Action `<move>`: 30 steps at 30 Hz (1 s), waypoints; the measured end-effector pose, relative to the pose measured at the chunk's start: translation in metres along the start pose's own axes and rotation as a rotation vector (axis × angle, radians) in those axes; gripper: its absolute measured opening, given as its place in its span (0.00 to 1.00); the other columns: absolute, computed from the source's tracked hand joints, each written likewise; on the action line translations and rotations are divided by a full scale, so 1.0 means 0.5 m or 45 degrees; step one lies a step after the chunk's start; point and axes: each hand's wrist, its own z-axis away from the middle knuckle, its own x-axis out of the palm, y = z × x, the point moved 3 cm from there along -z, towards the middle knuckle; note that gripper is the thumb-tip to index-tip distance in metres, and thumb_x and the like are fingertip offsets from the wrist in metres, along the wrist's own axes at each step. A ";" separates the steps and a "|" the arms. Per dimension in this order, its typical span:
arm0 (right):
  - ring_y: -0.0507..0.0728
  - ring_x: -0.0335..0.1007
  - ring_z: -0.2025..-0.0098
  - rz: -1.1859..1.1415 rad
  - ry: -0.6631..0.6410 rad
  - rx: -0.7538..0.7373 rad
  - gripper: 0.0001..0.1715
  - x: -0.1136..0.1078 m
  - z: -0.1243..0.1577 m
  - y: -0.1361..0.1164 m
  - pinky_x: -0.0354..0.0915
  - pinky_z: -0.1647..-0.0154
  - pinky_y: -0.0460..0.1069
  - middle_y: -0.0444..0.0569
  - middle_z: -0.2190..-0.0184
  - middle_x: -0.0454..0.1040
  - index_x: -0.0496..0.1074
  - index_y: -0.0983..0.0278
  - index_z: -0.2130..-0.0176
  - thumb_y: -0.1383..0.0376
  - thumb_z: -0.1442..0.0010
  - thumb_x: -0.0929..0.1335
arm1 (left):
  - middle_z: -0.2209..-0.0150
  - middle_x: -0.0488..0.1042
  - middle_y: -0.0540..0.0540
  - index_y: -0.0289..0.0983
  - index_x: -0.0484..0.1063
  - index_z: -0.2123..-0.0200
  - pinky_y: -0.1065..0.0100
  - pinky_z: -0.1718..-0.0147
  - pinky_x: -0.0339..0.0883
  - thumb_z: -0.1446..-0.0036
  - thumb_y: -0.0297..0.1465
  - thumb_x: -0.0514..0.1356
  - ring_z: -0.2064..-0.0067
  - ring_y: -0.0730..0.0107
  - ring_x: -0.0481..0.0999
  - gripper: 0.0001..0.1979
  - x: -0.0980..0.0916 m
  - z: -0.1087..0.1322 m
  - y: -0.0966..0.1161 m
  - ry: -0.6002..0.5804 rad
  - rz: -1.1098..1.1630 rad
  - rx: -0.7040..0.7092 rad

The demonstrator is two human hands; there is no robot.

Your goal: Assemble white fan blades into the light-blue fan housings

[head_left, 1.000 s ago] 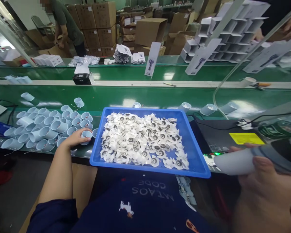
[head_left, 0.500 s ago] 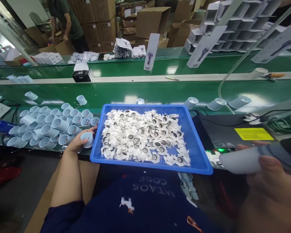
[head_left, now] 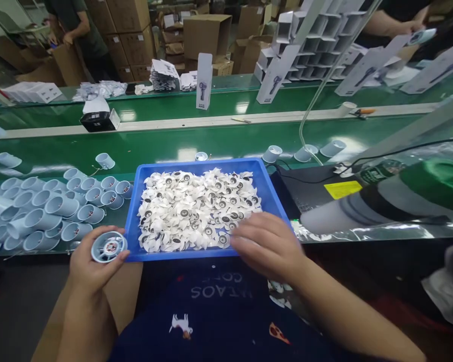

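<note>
My left hand (head_left: 92,261) is closed around a light-blue cup-shaped fan housing (head_left: 109,246), its open end turned up toward me. Spokes and a copper-coloured motor coil show inside it. This housing is at the lower left corner of a blue tray (head_left: 274,193). White fan blades (head_left: 189,213) with dark round hubs lie heaped in the tray. Over the tray's lower right part is my right hand (head_left: 270,246), fingers pointing left at the blades. Motion smears those fingers, and I cannot tell whether they grip a blade.
More light-blue housings (head_left: 41,218) are piled left of the tray. At right are a grey bottle with a green lid (head_left: 438,186) and a dark box with a yellow label (head_left: 342,190). White cartons (head_left: 204,83) stand behind the green belt (head_left: 154,143). Two other people work beyond.
My right hand has let go of the bottle and moved left over the tray. My left hand has turned the housing so its inside faces up. The view has shifted right.
</note>
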 end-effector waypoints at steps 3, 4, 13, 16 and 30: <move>0.60 0.73 0.46 0.006 -0.582 0.174 0.13 0.147 -0.079 0.019 0.70 0.46 0.58 0.53 0.48 0.77 0.75 0.61 0.48 0.65 0.30 0.66 | 0.60 0.81 0.45 0.40 0.71 0.52 0.60 0.59 0.77 0.52 0.40 0.73 0.59 0.55 0.82 0.25 0.056 0.000 0.063 -0.084 0.323 0.185; 0.64 0.69 0.41 0.032 -0.627 0.211 0.17 0.182 -0.100 0.026 0.67 0.41 0.62 0.58 0.42 0.73 0.73 0.64 0.44 0.66 0.31 0.67 | 0.59 0.81 0.44 0.40 0.71 0.52 0.61 0.60 0.76 0.52 0.40 0.73 0.59 0.56 0.82 0.25 0.072 -0.001 0.078 -0.122 0.350 0.199; 0.61 0.65 0.36 -0.126 -1.157 -0.031 0.18 0.189 -0.080 0.010 0.53 0.31 0.62 0.53 0.41 0.73 0.74 0.63 0.44 0.70 0.30 0.64 | 0.54 0.77 0.41 0.40 0.67 0.48 0.62 0.58 0.74 0.51 0.41 0.72 0.56 0.57 0.80 0.30 0.042 0.035 0.047 -0.125 0.224 -0.105; 0.61 0.73 0.46 -0.097 -1.275 0.061 0.19 0.188 -0.095 0.010 0.66 0.43 0.55 0.57 0.49 0.77 0.77 0.65 0.49 0.75 0.34 0.64 | 0.49 0.75 0.40 0.40 0.64 0.43 0.61 0.56 0.74 0.47 0.40 0.68 0.53 0.57 0.79 0.31 0.052 0.030 0.053 -0.235 0.154 -0.125; 0.69 0.75 0.53 0.040 -1.390 0.648 0.19 0.186 -0.083 0.043 0.69 0.52 0.57 0.66 0.57 0.74 0.76 0.74 0.56 0.84 0.44 0.64 | 0.41 0.72 0.38 0.42 0.64 0.39 0.52 0.43 0.69 0.45 0.37 0.64 0.42 0.50 0.75 0.30 0.131 0.010 0.099 -0.573 0.154 0.003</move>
